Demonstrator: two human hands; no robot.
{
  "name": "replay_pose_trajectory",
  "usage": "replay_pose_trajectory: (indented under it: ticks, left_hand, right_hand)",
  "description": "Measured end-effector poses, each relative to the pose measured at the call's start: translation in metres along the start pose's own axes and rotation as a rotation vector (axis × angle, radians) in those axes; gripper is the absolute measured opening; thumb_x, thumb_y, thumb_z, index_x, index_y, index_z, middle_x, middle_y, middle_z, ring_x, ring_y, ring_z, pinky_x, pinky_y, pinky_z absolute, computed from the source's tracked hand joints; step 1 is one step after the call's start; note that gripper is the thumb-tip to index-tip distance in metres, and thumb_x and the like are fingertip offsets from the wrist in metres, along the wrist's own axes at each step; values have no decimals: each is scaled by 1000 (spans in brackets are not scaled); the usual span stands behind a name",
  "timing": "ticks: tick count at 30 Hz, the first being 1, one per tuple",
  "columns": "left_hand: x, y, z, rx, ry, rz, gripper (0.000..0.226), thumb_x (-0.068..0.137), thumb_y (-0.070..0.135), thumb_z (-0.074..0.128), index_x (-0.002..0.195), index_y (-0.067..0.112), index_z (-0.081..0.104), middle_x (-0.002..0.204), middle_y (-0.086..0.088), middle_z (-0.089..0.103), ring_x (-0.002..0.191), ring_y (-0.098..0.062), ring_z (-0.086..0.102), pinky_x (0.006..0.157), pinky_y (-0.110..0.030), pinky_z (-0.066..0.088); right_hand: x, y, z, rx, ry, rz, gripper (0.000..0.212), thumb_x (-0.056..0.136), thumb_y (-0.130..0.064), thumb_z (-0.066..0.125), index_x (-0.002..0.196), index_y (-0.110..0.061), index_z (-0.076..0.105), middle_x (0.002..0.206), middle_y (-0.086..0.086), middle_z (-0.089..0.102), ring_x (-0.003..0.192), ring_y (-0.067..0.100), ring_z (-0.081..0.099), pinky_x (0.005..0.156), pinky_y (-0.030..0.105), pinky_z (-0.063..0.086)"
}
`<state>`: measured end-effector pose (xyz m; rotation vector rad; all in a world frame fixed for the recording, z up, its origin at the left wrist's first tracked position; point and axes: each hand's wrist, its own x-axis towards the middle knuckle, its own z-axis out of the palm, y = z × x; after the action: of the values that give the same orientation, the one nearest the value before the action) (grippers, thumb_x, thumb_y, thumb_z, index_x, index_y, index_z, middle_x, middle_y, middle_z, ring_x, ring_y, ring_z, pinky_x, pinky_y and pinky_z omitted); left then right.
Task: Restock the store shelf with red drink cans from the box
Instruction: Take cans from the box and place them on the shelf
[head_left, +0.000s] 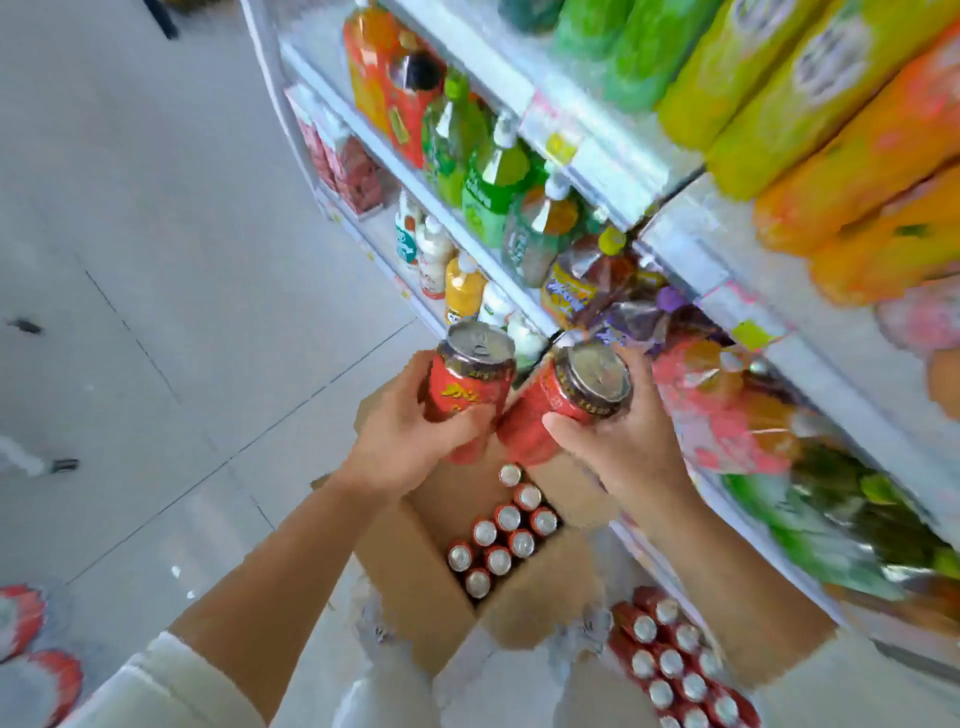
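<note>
Red can (467, 384) gripped in the left hand (410, 431) sits just beside a second can (566, 405) gripped in the right hand (628, 447), above the box (415, 577) at 6 o'clock, and swinging both toward the crowded shelf (675, 244) at 2 o'clock could topple bottles (493, 176).

shelf (597, 156) crowded with bottles (493, 179), open floor (156, 208) left

The left red can (470, 382) and right red can (571, 400), silver tops up, lean apart above the open cardboard box (415, 561); boxed cans (506, 535) stand upright inside
</note>
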<state>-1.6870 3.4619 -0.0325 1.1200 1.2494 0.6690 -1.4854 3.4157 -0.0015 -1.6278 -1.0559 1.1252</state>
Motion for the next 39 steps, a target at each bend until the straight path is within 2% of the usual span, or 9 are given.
replay_pose_trajectory:
  ticks: [2,6,11,17,21,24,29,33,39]
  left_hand:
    - [-22,48,6,-10,-66,66,56,61,50,79,112,34,62,106,0,73,100,-24,68,93,-49,54]
    - [-63,134,31,-9,-241,186,65,66,40,81,125,21,58,111,-6,72,97,-19,69,80,-32,57]
    - [-102,215,79,50,-345,381,65,64,42,82,123,25,60,109,-1,73,101,-20,70,87,-36,58]
    - [-137,286,152,31,-482,583,54,64,27,92,109,28,63,95,10,75,83,-6,70,68,-17,54]
    - [-144,315,199,3,-515,656,65,58,30,93,116,20,65,103,2,76,92,-10,71,80,-22,56]
    - [-145,331,228,-37,-514,679,47,71,13,84,113,17,65,99,3,76,87,-6,69,79,-21,55]
    - [-134,352,264,-59,-497,725,44,78,10,82,117,14,63,106,-2,75,97,-13,70,87,-30,58]
    - [-128,360,286,-59,-461,719,49,77,12,83,121,10,61,107,-2,74,91,-6,70,76,-18,54]
    - [-113,359,306,-57,-443,719,49,79,16,82,121,8,60,106,-2,73,93,-7,70,77,-18,54]
  right_hand:
    - [-26,-45,-22,19,47,-43,55,63,-7,74,109,-24,51,92,-13,70,82,1,65,76,15,49]
    - [-75,-116,-65,28,143,-125,66,56,-30,80,115,-32,52,110,-7,68,101,14,66,89,35,53]
    - [-129,-183,-122,-16,359,-276,67,49,-41,76,112,-34,53,105,-23,66,98,-1,64,84,17,48]
    - [-180,-226,-197,-98,621,-379,64,48,-45,79,107,-44,52,103,-19,68,96,4,66,89,31,51]
    - [-195,-243,-243,-183,765,-405,67,53,-39,84,111,-36,51,99,-19,67,89,-4,64,77,13,48]
    - [-195,-253,-275,-238,845,-426,59,64,-24,88,107,-38,51,101,-22,63,87,-11,61,74,5,45]
    - [-181,-257,-323,-254,912,-409,67,68,-24,85,125,-29,50,113,-12,63,97,0,61,83,8,45]
    - [-164,-252,-353,-264,920,-369,69,68,-24,85,127,-25,50,114,-11,63,102,5,61,89,20,47]
    - [-145,-244,-381,-296,901,-294,64,69,-29,84,125,-25,53,109,-13,62,98,4,61,82,17,45]
